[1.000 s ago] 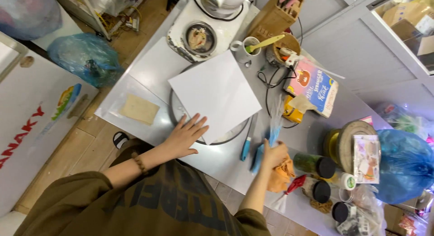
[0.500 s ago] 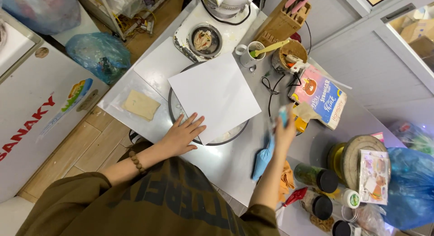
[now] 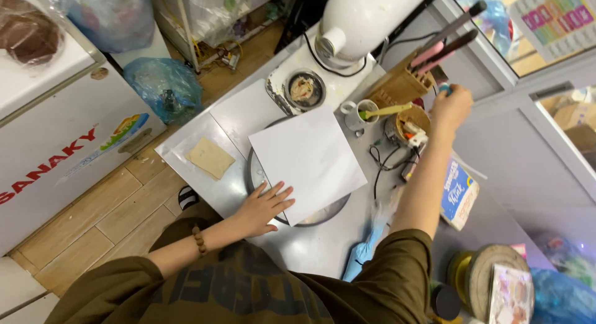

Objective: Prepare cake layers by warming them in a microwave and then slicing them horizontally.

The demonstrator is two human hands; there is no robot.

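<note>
My left hand (image 3: 264, 206) lies flat, fingers spread, on the near corner of a white paper sheet (image 3: 307, 159). The sheet covers a round metal turntable (image 3: 323, 215) on the grey counter (image 3: 242, 116). My right hand (image 3: 452, 107) is stretched out to the far right, beside a wooden knife block (image 3: 400, 85) with pink and dark handles sticking out. Its fingers are closed around a small blue-handled tool (image 3: 444, 88), of which only the tip shows above the fist.
A white stand mixer (image 3: 366, 20) and a round dish (image 3: 304, 88) stand at the back. A cup with a yellow spatula (image 3: 366, 113), cables (image 3: 385, 162), a blue carton (image 3: 459, 193), a blue bag (image 3: 366, 249) and a beige square (image 3: 211, 157) lie around. A white freezer (image 3: 62, 144) stands left.
My right hand has lifted the blue-handled tool off the near counter and carried it far forward to the knife block. My left hand has stayed on the paper.
</note>
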